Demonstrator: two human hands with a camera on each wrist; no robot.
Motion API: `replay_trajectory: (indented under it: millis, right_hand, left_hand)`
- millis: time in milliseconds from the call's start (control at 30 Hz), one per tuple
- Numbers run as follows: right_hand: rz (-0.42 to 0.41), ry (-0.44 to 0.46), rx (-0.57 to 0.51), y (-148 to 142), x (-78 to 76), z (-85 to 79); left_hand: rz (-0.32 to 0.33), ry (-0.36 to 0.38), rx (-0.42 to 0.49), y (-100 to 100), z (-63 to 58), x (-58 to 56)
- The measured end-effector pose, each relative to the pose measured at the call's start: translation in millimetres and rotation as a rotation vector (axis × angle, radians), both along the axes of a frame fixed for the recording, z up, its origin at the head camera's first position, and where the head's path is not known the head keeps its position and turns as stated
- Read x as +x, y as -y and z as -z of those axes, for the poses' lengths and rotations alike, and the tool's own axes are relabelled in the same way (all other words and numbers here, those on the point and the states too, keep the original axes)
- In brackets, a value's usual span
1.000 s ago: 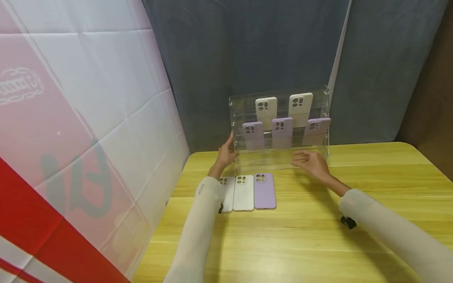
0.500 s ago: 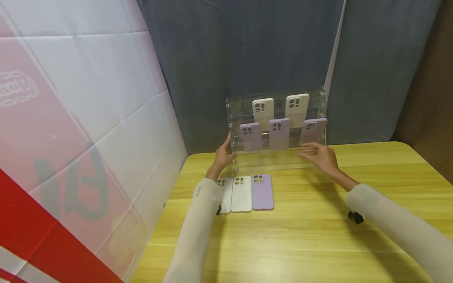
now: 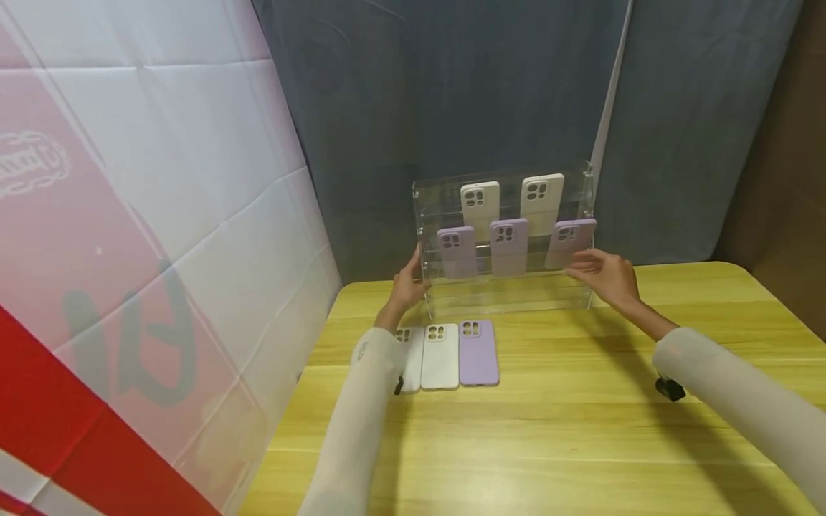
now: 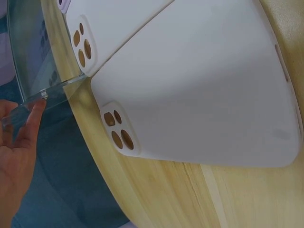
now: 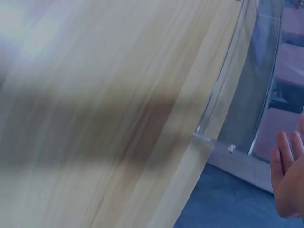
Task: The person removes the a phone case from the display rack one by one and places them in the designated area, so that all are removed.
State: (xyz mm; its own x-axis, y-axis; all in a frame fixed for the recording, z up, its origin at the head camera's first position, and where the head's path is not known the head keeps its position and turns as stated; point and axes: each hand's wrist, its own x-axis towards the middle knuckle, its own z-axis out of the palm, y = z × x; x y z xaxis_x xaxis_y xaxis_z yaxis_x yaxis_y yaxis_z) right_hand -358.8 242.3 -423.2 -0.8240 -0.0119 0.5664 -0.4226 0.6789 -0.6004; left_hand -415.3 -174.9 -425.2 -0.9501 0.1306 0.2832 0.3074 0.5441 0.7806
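Observation:
A clear acrylic display stand (image 3: 484,295) stands at the back of the table, its tiers holding phone cases. My left hand (image 3: 406,290) grips its left side panel; the left wrist view shows the thumb (image 4: 35,116) against the panel's edge. My right hand (image 3: 609,279) is at the stand's right end, fingers extended, overlapping the lower part of a tilted lilac phone case (image 3: 574,233). Left of that case are two more lilac cases, a middle one (image 3: 509,247) and a left one (image 3: 456,251). Above them sit two white cases, one left (image 3: 480,201) and one right (image 3: 542,197).
On the wooden table (image 3: 548,430), a lilac case (image 3: 478,358) and two white cases, one in the middle (image 3: 441,362) and one at the left (image 3: 411,369), lie in a row before the stand. A grey curtain (image 3: 503,86) hangs behind; a printed cloth (image 3: 193,179) hangs left.
My right hand has moved right and slightly up, from the stand's lowest tier to the tilted lilac case at the right. My left hand keeps its hold on the stand.

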Motion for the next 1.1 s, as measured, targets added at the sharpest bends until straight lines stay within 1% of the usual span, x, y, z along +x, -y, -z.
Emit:
replay_trajectory:
  millis: [100, 300, 433, 700, 900, 1100]
  right_hand:
    - [0.024, 0.006, 0.007, -6, -1.5, -3.1]
    - [-0.002, -0.018, -0.006, -18, -2.3, -8.5]
    - [0.007, -0.023, -0.015, -24, -2.2, -14.1]
    - [0.03, -0.002, -0.011, -29, -7.0, -26.0]
    - [0.063, 0.008, -0.01, -30, -9.3, -35.8]
    - [0.04, -0.024, -0.03, -29, -16.1, -44.2]
  left_hand:
    - [0.005, -0.007, 0.002, 1, 1.4, -1.3]
    - [0.005, 0.009, 0.018, 1, 2.1, -1.4]
    - [0.006, 0.014, 0.017, 1, 1.1, -1.5]
    - [0.0, 0.0, 0.015, 1, 1.1, -2.2]
    - [0.015, -0.006, 0.012, 1, 0.3, -0.7]
    - [0.006, 0.004, 0.008, 1, 0.6, -0.6]
